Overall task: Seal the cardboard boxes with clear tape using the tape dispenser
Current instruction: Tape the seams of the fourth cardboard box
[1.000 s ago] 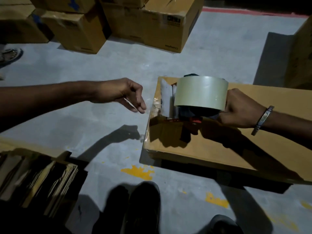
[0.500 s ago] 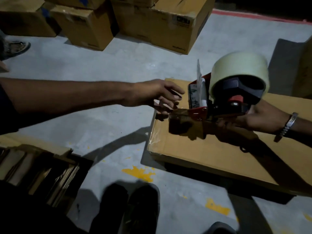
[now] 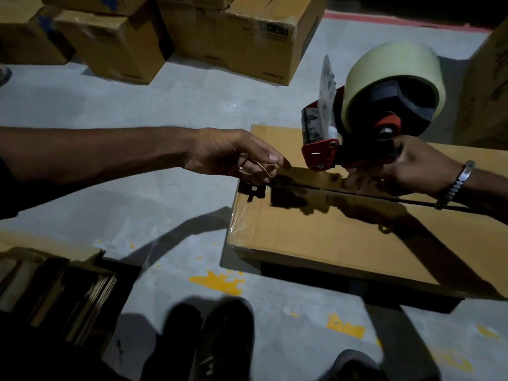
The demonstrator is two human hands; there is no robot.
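A flat cardboard box point(image 3: 343, 243) lies on the concrete floor at the right, with a dark seam along its top and clear tape shining over its left end. My right hand point(image 3: 398, 169) grips the handle of a red and black tape dispenser point(image 3: 357, 133), which carries a pale roll of tape point(image 3: 384, 67) and is tilted up above the box. My left hand point(image 3: 236, 155) reaches to the box's left end, fingertips on the tape at the seam.
Several closed cardboard boxes point(image 3: 233, 37) are stacked at the back, and another box point(image 3: 486, 78) stands at the right edge. An open carton of flat sheets point(image 3: 55, 287) sits at the lower left. My shoes point(image 3: 214, 336) are in front, near yellow paint marks.
The dispenser has been lifted and tipped up off the box's left end. My left hand moved right from above the floor onto the taped end of the box.
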